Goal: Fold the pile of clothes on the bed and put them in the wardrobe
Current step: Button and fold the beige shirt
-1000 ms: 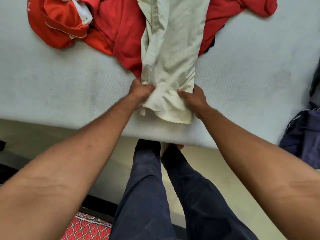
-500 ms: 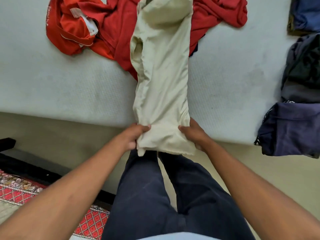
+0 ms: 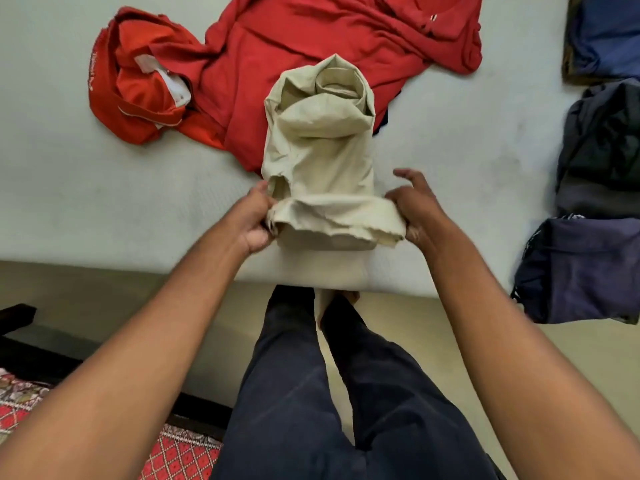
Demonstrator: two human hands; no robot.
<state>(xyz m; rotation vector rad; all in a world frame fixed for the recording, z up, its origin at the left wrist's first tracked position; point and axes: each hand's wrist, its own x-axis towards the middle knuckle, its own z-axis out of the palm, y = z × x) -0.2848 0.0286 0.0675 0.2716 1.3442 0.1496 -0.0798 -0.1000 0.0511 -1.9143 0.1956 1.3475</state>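
Observation:
A beige garment [image 3: 320, 161] lies doubled over on itself near the front edge of the pale bed [image 3: 104, 209]. My left hand [image 3: 254, 220] pinches its left hem corner. My right hand [image 3: 417, 209] holds the right hem corner, with some fingers lifted. Both hands hold the hem raised above a lower beige layer on the mattress. Behind it two red garments lie unfolded: a darker red one [image 3: 329, 36] and an orange-red one [image 3: 135, 88] at the left.
Folded dark clothes line the bed's right side: a purple piece [image 3: 585, 268], a grey-black one [image 3: 602, 150] and a blue one [image 3: 606, 32]. My legs in navy trousers [image 3: 311, 393] stand at the bed edge. A red patterned rug [image 3: 180, 455] lies on the floor at left.
The beige garment was stretched long toward me over the bed edge; both hands have carried its hem up and forward, so the cloth now bunches and folds over itself.

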